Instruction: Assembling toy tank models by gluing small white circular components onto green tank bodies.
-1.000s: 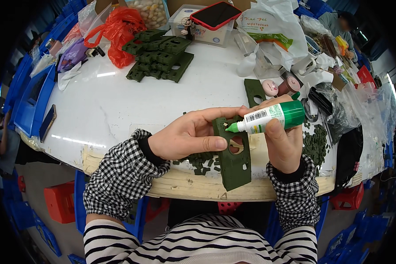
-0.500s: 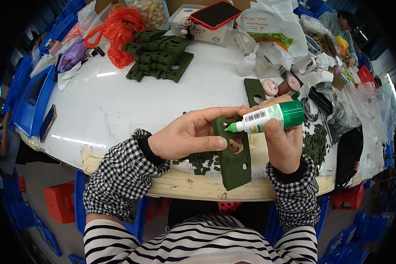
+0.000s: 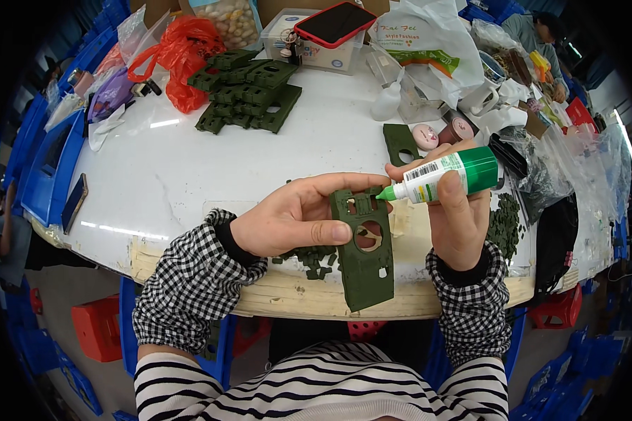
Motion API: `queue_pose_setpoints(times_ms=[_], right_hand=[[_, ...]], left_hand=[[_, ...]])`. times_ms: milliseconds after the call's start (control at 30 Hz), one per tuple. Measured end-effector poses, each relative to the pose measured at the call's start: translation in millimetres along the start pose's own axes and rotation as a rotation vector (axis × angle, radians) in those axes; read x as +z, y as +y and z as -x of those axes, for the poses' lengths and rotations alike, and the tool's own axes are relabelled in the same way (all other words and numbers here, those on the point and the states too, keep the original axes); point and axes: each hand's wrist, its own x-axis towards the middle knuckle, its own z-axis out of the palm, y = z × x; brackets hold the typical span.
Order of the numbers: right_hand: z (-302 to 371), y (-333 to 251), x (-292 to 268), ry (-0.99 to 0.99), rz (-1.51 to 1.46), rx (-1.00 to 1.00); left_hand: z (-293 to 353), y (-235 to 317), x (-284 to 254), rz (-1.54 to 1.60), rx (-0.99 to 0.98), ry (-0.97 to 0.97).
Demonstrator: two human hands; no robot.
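Note:
My left hand (image 3: 298, 217) pinches a flat dark green plastic plate (image 3: 364, 252) with a round hole, holding it upright above the near edge of the white table (image 3: 189, 182). My right hand (image 3: 456, 210) grips a green and white glue bottle (image 3: 442, 175), tilted so its green nozzle touches the upper part of the plate. Small dark green pieces (image 3: 309, 254) lie on the table under my left hand.
A stack of green plates (image 3: 249, 88) sits at the back, beside a red plastic bag (image 3: 182, 56). A box with a red phone (image 3: 333, 28), plastic bags, another green plate (image 3: 400, 140) and small round tins stand at the back right. Blue bins (image 3: 45, 168) line the left.

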Motion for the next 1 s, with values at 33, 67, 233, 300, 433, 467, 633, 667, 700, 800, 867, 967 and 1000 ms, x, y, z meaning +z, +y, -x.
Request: queue_pose_setpoints(times_ms=[33, 67, 233, 300, 433, 467, 633, 667, 700, 800, 867, 967, 1000], right_hand=[[0.8, 1.6, -2.7, 0.003, 0.014, 0.005], [1.4, 2.0, -4.7, 0.005, 0.027, 0.009], [0.4, -1.3, -1.6, -0.003, -0.101, 0.06], [0.7, -0.7, -1.9, 0.001, -0.098, 0.059], [0.7, 0.8, -2.2, -0.003, -0.081, 0.056], [0.5, 0.9, -2.6, -0.008, -0.076, 0.057], [-0.5, -0.6, -2.1, -0.007, -0.076, 0.047], [-0.4, -1.0, -2.1, -0.001, -0.076, 0.047], [-0.4, -0.6, -2.1, 0.001, -0.072, 0.049], [-0.1, 0.3, -1.9, 0.007, -0.067, 0.051], [-0.2, 0.0, -1.1, 0.014, -0.074, 0.045], [-0.6, -0.6, -2.0, -0.003, -0.056, 0.046], [-0.5, -0.5, -1.6, -0.003, -0.061, 0.053]], left_hand=[[-1.0, -0.6, -0.3, -0.001, 0.002, -0.002], [-2.3, -1.5, -0.4, -0.008, 0.009, -0.004], [-1.7, -1.4, -0.6, -0.024, 0.013, 0.003], [-1.8, -0.9, -0.1, -0.021, 0.01, 0.006], [-1.6, -0.8, 0.1, -0.019, 0.008, 0.011], [-1.6, -0.9, -0.2, -0.021, 0.007, 0.012], [-1.5, -1.7, -0.6, -0.025, 0.014, 0.018], [-1.7, -1.3, -0.4, -0.025, 0.013, 0.015], [-1.5, -0.6, -0.2, -0.025, 0.011, 0.015], [-1.4, -0.5, -0.2, -0.022, 0.011, 0.013], [-1.4, -1.0, -0.3, -0.022, 0.016, 0.013], [-2.0, -1.9, -0.8, -0.026, 0.023, 0.013], [-1.8, -2.1, -1.1, -0.027, 0.022, 0.016]])
